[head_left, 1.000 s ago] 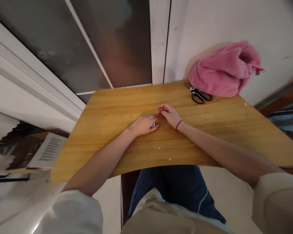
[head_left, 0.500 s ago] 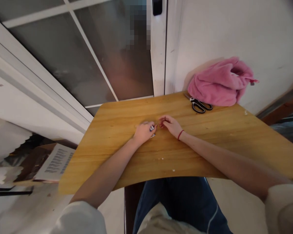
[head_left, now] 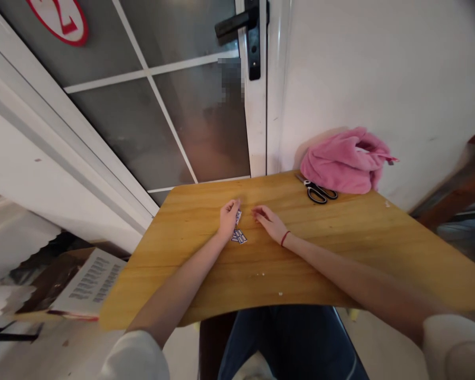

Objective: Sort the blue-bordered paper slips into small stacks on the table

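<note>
My left hand (head_left: 228,219) rests low over the middle of the table, fingers closed in a pinch. A small white label with blue markings (head_left: 238,216) shows along its thumb side and seems held by it. Just below that hand, several similar white-and-blue labels (head_left: 239,236) lie in a loose, overlapping pile on the wood. My right hand (head_left: 269,221), with a red cord at the wrist, hovers a short way to the right. Its fingers are loosely curved and apart, and nothing is visible in them.
Black-handled scissors (head_left: 317,192) lie at the table's back edge, beside a pink plush bag (head_left: 344,163) against the wall. White crumbs dot the wooden table (head_left: 301,264). A glazed door (head_left: 162,132) stands behind it; an open cardboard box (head_left: 51,285) is at the left.
The view has tilted upward, showing the door handle. My left hand has turned and moved slightly away from my right, uncovering the pile of labels. My right hand keeps its loose curl.
</note>
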A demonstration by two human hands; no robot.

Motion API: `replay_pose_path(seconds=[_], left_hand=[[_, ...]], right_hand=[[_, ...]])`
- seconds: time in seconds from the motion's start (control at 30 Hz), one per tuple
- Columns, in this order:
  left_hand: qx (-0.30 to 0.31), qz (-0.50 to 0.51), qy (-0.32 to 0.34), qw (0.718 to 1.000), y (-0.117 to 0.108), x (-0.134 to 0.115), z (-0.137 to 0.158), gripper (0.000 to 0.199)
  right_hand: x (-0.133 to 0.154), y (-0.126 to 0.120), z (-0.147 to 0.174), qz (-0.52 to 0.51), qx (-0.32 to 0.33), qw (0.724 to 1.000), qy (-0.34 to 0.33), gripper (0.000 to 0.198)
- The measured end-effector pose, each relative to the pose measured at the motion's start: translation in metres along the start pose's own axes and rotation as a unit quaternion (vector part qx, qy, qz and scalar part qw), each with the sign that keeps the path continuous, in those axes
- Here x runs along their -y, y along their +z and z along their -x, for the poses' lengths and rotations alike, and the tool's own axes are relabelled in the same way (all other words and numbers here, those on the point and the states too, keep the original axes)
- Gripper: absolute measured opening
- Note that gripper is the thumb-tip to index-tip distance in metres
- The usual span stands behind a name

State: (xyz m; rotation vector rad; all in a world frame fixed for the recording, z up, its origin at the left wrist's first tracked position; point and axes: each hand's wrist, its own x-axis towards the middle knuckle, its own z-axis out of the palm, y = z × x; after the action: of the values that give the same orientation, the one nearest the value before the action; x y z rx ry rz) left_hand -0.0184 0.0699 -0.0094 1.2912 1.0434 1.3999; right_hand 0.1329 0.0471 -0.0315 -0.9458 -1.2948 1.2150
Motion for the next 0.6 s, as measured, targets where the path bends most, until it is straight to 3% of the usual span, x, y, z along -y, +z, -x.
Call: replay_pose_path(seconds=[0.17,0.37,0.5,0.6], left_hand=[[-0.009,0.030,-0.008,0.999,-0.004,-0.009,-0.002,0.049],[-0.004,-0.087,0.096,0.992,0.024,-0.022,-0.004,0.041],[0.061,-0.206,0.137,0.967,0.038,-0.023,-0.005,0.033],[0.124,-0.278,0.147,0.941,0.038,-0.019,-0.008,0.033]], right_hand=[[0.001,0.012,0.002,-0.047,0.013,0.998,0.034,0.023],[0.000,0.047,-0.012,-0.197,0.021,0.974,0.108,0.037],[0.013,0.053,-0.018,-0.290,0.044,0.947,0.131,0.037],[0.020,0.043,-0.020,-0.398,0.055,0.902,0.158,0.033]])
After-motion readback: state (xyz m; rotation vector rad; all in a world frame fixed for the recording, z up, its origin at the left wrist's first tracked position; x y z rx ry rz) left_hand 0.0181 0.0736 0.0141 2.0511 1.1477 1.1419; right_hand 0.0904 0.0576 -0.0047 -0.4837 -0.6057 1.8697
